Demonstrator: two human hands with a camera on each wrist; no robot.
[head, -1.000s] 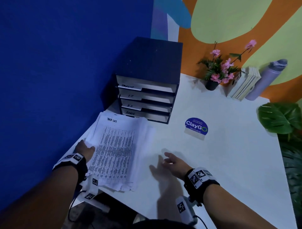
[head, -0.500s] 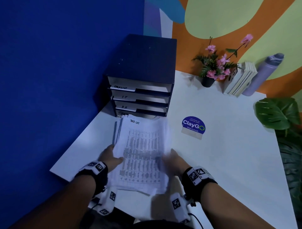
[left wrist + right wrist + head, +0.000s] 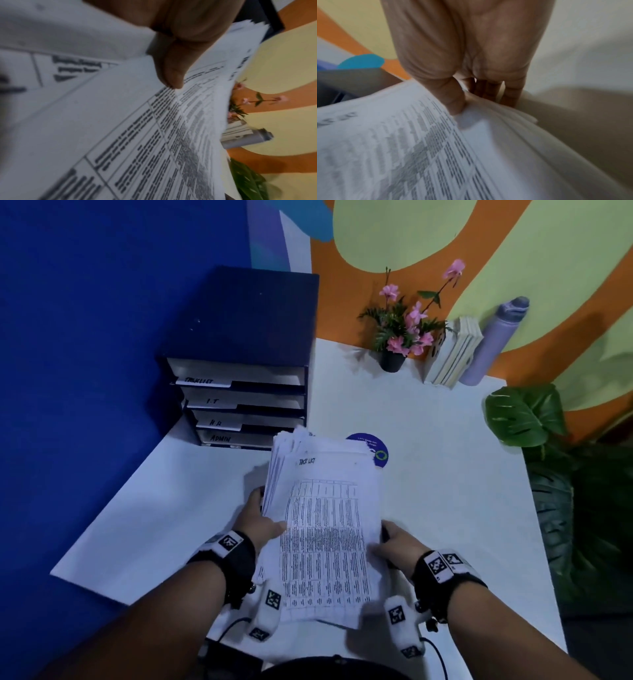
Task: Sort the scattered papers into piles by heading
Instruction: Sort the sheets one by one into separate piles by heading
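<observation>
A thick stack of printed papers [image 3: 325, 529] is lifted off the white table [image 3: 445, 491], its top sheet headed "Task List" over a table of text. My left hand [image 3: 262, 522] grips the stack's left edge, thumb [image 3: 171, 75] on the top sheet. My right hand [image 3: 390, 542] grips the right edge, thumb [image 3: 453, 100] on top and fingers beneath. The stack [image 3: 154, 135] fills both wrist views [image 3: 419, 148]. A dark blue drawer organizer [image 3: 239, 371] stands at the back left, its trays labelled Task List, I.T, H.R and Admin.
A round blue sticker [image 3: 376, 450] lies on the table, half hidden behind the stack. At the back right stand a potted pink flower [image 3: 400, 337], leaning books [image 3: 452, 354] and a purple bottle [image 3: 493, 340]. Large green leaves [image 3: 527, 416] sit off the right edge. A blue wall runs along the left.
The pile lay at the table's left with only my left hand on it. Both hands gathered it, lifted it and brought it to the middle, in front of me.
</observation>
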